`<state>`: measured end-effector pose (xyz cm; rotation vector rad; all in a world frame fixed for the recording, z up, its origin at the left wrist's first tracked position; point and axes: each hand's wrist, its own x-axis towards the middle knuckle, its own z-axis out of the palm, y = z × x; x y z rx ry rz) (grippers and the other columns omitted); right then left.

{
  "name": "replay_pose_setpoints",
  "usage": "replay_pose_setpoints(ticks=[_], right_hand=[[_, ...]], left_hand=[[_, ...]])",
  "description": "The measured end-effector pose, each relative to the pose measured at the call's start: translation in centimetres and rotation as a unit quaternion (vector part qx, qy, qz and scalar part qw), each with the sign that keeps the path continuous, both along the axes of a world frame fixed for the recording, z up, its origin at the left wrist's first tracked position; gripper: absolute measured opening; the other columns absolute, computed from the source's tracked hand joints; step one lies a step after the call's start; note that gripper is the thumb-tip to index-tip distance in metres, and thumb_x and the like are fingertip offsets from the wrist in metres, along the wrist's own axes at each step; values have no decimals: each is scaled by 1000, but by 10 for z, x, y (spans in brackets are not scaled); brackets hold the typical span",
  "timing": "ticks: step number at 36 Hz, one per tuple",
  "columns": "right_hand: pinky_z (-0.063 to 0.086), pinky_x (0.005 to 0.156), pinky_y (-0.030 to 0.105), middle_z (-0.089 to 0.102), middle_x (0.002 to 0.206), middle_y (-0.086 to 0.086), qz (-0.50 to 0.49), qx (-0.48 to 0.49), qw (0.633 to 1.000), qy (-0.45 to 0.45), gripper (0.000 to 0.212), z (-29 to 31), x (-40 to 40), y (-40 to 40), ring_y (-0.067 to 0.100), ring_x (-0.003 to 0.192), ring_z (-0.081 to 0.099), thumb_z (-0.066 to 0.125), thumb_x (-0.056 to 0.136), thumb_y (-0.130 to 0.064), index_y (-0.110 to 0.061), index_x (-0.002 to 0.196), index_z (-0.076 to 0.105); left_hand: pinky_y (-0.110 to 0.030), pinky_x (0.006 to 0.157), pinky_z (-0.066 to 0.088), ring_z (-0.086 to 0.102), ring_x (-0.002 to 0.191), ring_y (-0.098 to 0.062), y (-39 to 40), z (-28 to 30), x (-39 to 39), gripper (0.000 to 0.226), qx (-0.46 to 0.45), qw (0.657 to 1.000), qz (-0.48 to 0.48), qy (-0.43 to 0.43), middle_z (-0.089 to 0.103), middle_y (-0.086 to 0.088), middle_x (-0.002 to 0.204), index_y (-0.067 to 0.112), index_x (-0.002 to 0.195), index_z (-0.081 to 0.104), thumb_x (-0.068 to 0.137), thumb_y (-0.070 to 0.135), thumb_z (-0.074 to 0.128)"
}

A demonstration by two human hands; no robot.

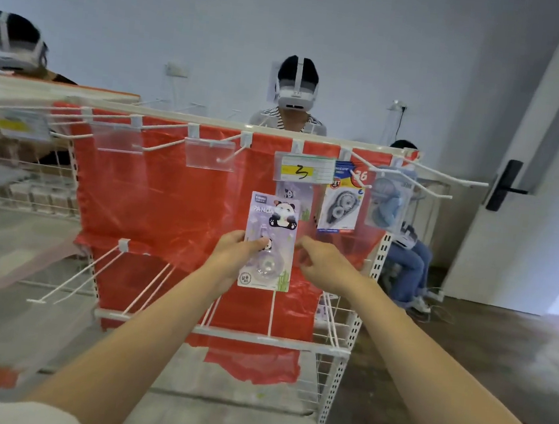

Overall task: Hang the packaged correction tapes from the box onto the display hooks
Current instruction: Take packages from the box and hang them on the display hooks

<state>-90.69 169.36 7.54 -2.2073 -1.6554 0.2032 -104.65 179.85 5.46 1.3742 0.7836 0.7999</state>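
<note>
Left hand (236,252) pinching panda pack (269,242) at its lower left edge, thumb across the front near the blister, fingers behind. Pack upright, face toward camera, lifted in front of red backing (155,198), top edge just below yellow price tag (304,168). Most of the pack stands above and right of the left hand; bottom corner hangs below the wrist.

Right hand (321,257) just right of the pack, fingers loosely curled and reaching toward its right edge. Fingertips blurred; cannot tell whether touching the pack or just apart from it. Nothing visibly gripped.

Second panda pack (294,192) already hanging behind the held one, under the price tag, partly hidden. Blue-and-white pack (341,201) on the next hook to the right. Pale blue pack (387,202) further right, blurred.

Top rail (211,123) carrying white hooks (161,146) along its length; left ones bare, with clear tag holders (208,154). Lower wire rack (258,339) below the hands, spanning the stand.

Box not visible in frame.

Two people in headsets (295,92) behind the stand, one more seated (405,252) at right rear. White door (534,169) with black handle at far right. Adjacent shelf (11,225) on the left, blurred.
</note>
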Motion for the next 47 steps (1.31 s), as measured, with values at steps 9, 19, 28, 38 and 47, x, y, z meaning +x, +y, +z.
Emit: replay_pose_setpoints(ticks=[9, 19, 28, 38, 47], right_hand=[[57, 80, 44, 62, 111, 0, -1, 112, 934, 339, 39, -7, -12, -24, 17, 100, 63, 67, 86, -34, -26, 114, 41], [60, 73, 44, 60, 107, 4, 4, 191, 897, 399, 41, -11, -18, -22, 22, 94, 67, 61, 93, -18, -19, 119, 30], [60, 61, 35, 57, 120, 13, -22, 231, 871, 434, 40, 0, -12, -9, 27, 102, 63, 62, 92, -15, -21, 117, 32], [60, 74, 43, 59, 113, 8, -25, 218, 879, 424, 37, -8, -4, -8, 23, 96, 64, 62, 92, -16, -20, 116, 34], [58, 75, 47, 52, 106, 2, -23, 196, 891, 410, 38, -15, -5, -12, 22, 95, 61, 64, 90, -19, -20, 116, 37]], left_hand=[[-47, 89, 53, 66, 94, -33, -21, 2, 11, 22, -8, 998, -24, -58, 69, -18, 104, -1, 110, 63, 92, 12, 60], [-30, 73, 45, 56, 81, -17, -24, 0, 4, 20, 208, 975, -33, 68, 63, -4, 88, 13, 97, 60, 92, 32, 60], [-20, 73, 43, 56, 83, -13, -23, -11, -19, 12, 390, 875, -74, 277, 63, 1, 91, 14, 95, 64, 91, 24, 60], [-31, 78, 51, 59, 84, -15, -22, -8, -22, 9, 461, 841, -59, 276, 64, 2, 91, 14, 96, 63, 91, 20, 59], [-28, 69, 48, 58, 77, -14, -21, -10, -17, 17, 471, 839, -26, 271, 62, 3, 84, 15, 88, 62, 92, 31, 60]])
